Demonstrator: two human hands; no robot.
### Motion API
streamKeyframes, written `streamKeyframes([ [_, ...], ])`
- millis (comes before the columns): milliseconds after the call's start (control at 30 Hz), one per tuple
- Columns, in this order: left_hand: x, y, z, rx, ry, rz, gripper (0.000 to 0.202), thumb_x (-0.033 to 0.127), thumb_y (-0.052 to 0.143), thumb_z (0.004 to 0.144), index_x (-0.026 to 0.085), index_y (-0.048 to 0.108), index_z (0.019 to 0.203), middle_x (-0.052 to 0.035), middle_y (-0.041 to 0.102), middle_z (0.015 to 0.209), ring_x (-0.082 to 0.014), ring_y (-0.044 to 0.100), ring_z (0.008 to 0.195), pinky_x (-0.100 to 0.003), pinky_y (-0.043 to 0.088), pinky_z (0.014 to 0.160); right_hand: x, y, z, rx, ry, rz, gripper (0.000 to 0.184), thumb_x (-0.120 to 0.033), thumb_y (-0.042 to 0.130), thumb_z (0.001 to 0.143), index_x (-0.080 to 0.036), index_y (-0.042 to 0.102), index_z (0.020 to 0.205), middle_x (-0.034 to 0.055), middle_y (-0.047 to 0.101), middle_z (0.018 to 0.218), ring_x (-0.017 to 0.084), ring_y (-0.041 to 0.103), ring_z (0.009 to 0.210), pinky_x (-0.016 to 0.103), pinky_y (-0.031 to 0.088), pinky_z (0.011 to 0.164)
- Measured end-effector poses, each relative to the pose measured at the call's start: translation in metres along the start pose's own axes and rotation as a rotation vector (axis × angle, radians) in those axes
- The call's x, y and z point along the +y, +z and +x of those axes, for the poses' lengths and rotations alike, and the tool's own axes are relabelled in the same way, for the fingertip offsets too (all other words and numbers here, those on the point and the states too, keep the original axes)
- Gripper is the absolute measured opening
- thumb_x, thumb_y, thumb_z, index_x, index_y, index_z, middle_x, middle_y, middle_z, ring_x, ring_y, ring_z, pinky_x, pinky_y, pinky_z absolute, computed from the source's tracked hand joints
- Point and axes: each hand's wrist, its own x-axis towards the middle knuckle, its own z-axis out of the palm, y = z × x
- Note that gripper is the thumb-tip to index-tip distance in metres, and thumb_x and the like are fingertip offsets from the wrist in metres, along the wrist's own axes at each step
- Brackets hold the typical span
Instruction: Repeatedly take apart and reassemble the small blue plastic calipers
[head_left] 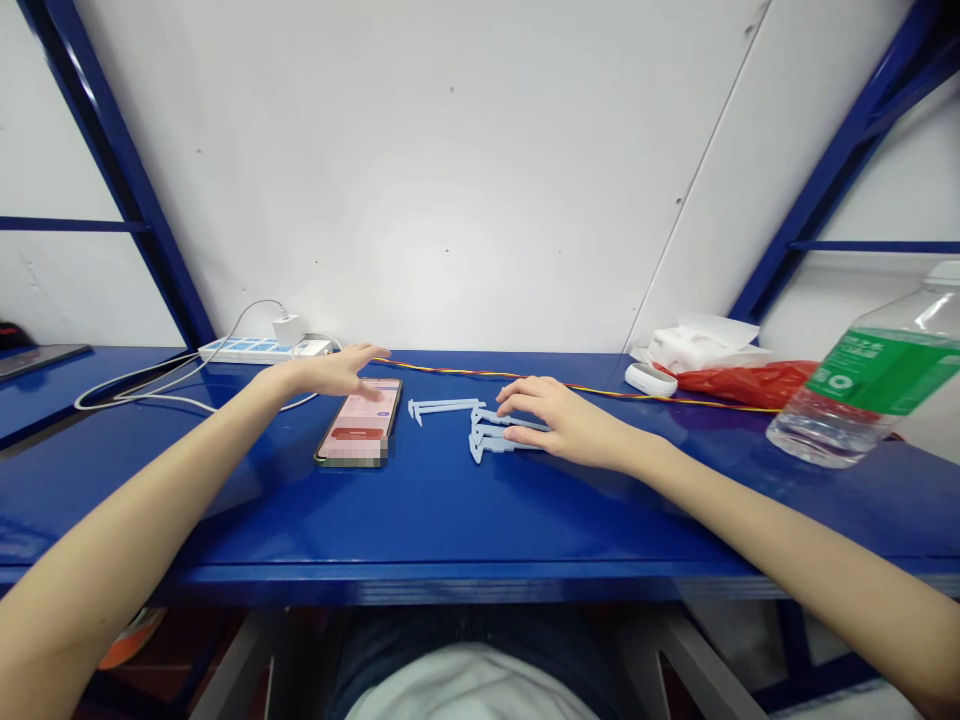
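Observation:
My left hand [346, 370] hovers over the far end of a smartphone [356, 425], its fingers stretched out and holding nothing. The phone lies face up with a pink page lit on its screen. To the right of it, on the blue table, are several light-blue plastic calipers. One caliper [448, 406] lies apart from the hands with its jaws toward the phone. Two more calipers [487, 440] lie close together under the fingers of my right hand [551, 418]. That hand is spread, and its palm and fingers cover their right ends. Whether the fingertips press on them I cannot tell.
A white power strip [247, 349] with a plugged-in charger [287, 330] and white cable stands at back left. Twisted red and yellow wires [465, 373] run along the back. At right are a white oval device [650, 380], a red plastic bag [739, 384] and a water bottle [874, 370].

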Motion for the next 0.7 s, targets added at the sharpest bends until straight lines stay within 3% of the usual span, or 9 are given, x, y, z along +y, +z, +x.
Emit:
streamKeyframes([
  [200, -0.015, -0.007, -0.005, 0.083, -0.071, 0.021, 0.082, 0.059, 0.049, 0.075, 0.020, 0.029, 0.143, -0.0103, 0.032, 0.151, -0.0259, 0.036, 0.134, -0.035, 0.033, 0.107, 0.000, 0.000, -0.001, -0.007, 0.000, 0.003, 0.032, -0.046, 0.048, 0.090, -0.020, 0.065, 0.100, 0.0092, 0.062, 0.112, 0.023, 0.055, 0.107, 0.040, 0.038, 0.094],
  [433, -0.034, -0.008, 0.000, 0.150, -0.053, 0.082, 0.081, 0.065, 0.044, 0.075, 0.021, 0.032, 0.142, -0.0113, 0.035, 0.148, -0.0274, 0.038, 0.132, -0.038, 0.034, 0.106, 0.001, 0.000, -0.002, -0.013, 0.009, 0.003, 0.032, -0.047, 0.048, 0.090, -0.022, 0.065, 0.100, 0.0090, 0.063, 0.112, 0.024, 0.055, 0.107, 0.041, 0.039, 0.093],
  [700, -0.030, -0.011, -0.003, 0.254, -0.030, 0.167, 0.073, 0.062, 0.041, 0.078, 0.017, 0.042, 0.135, -0.0133, 0.044, 0.140, -0.0278, 0.040, 0.128, -0.040, 0.035, 0.105, 0.011, 0.000, -0.001, -0.026, 0.052, 0.001, 0.032, -0.047, 0.047, 0.090, -0.022, 0.065, 0.099, 0.0086, 0.064, 0.109, 0.024, 0.056, 0.104, 0.042, 0.040, 0.091],
])
